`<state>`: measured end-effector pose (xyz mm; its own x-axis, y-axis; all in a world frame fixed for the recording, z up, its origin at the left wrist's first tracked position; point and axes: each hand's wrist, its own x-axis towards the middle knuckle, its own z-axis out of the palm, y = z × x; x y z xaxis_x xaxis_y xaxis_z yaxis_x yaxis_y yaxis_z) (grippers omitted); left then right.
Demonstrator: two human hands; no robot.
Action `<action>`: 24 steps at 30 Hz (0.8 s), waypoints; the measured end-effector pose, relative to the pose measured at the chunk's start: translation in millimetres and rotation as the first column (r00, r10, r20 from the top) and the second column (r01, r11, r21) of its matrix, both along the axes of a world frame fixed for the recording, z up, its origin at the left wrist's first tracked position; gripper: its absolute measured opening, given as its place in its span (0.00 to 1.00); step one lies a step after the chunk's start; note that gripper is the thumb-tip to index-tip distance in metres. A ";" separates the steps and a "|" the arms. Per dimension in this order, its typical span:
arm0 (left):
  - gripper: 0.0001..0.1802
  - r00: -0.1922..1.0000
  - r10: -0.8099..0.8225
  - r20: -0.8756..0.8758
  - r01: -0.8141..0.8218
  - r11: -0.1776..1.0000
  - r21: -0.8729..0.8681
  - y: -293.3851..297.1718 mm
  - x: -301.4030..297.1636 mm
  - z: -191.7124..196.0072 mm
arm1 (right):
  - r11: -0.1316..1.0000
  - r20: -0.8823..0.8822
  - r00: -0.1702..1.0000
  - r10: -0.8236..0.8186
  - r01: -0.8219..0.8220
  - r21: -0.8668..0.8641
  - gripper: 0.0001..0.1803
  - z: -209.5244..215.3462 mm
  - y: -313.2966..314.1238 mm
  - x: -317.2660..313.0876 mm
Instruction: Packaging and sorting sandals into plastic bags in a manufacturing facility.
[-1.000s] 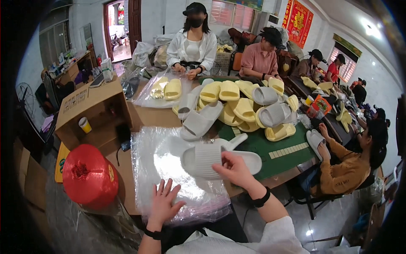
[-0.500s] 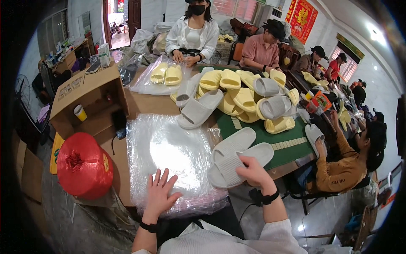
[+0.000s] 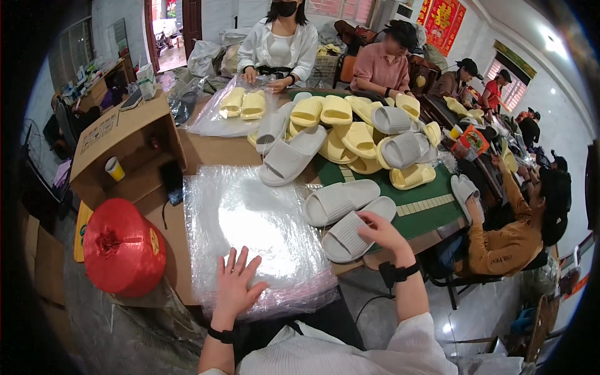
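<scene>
My left hand (image 3: 237, 284) lies flat, fingers spread, on a stack of clear plastic bags (image 3: 250, 206). To its right, my right hand (image 3: 382, 232) is over the side of the nearer grey slipper (image 3: 345, 240), fingers loosely bent and thumb apart from them; it does not visibly grip the slipper. Just beyond that one lies a second grey slipper (image 3: 334, 203), almost parallel to it, both soles down. A heap of yellow slippers (image 3: 356, 139) with several grey ones among them, such as a grey slipper (image 3: 290, 156), spreads over the table's far part.
A red roll of twine (image 3: 125, 247) stands at the left beside an open cardboard box (image 3: 125, 144) holding a yellow cup (image 3: 114, 167). Across the table a masked person handles bagged yellow slippers (image 3: 244, 103). Another person in a brown top (image 3: 506, 237) sits at the right with a grey slipper.
The grey slipper pair has been rearranged: the nearer one now lies below the other, almost parallel. My right hand has shifted slightly up and right; my left hand stays on the bags.
</scene>
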<state>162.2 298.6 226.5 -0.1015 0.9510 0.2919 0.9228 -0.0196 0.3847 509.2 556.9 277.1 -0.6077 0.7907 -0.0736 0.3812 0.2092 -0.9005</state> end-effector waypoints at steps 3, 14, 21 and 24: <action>0.35 1.000 -0.004 0.006 0.004 1.000 -0.018 0.0 0.3 -0.4 | 0.963 -0.052 0.977 -0.208 0.213 0.163 0.25 -1.0 17.6 -0.5; 0.35 1.000 0.000 0.017 0.001 0.999 -0.047 1.9 2.6 5.3 | 0.721 0.401 0.916 -0.019 -0.266 0.640 0.11 -17.4 64.9 -9.5; 0.38 0.999 0.043 0.016 -0.040 0.983 -0.181 -2.2 7.1 9.4 | 0.801 0.433 0.821 -0.372 0.048 0.597 0.12 -6.2 21.4 14.9; 0.41 0.996 0.085 0.026 -0.079 0.982 -0.173 -4.0 22.8 1.6 | 0.771 0.435 0.820 -0.373 0.013 0.637 0.13 -16.4 7.3 24.9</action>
<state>185.0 294.6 228.0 -0.1881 0.9747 0.1204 0.9054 0.1245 0.4060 534.1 564.2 260.7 -0.4455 0.8744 0.1921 0.8310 0.4838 -0.2747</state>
